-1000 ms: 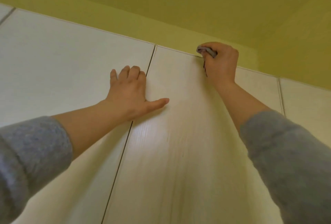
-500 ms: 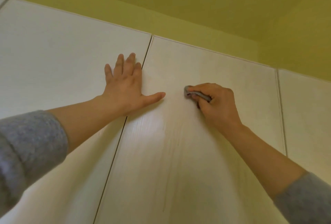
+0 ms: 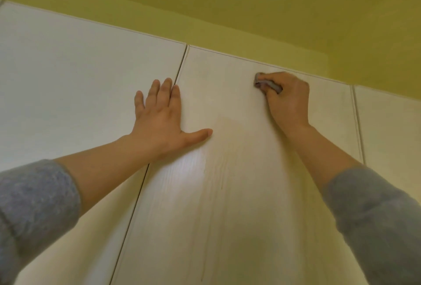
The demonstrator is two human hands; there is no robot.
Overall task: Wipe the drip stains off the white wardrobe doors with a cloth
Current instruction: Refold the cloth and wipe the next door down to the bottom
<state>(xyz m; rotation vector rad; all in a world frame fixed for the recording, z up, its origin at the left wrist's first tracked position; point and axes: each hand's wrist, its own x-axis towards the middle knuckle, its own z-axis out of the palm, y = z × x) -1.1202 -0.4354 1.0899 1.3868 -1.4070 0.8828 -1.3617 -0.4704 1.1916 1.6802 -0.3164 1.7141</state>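
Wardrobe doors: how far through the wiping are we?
Early. The middle door looks streak-free only near its top, where the right hand presses the grey cloth. The left hand braces flat across the door gap. Left: faint drip streaks lower down.

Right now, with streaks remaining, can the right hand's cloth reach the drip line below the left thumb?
Likely yes: right hand grips the cloth on the same door, bare panel down to the drip line.

Glossy wood-grain wardrobe door (image 3: 239,193) — fuzzy knit sleeves (image 3: 36,198).
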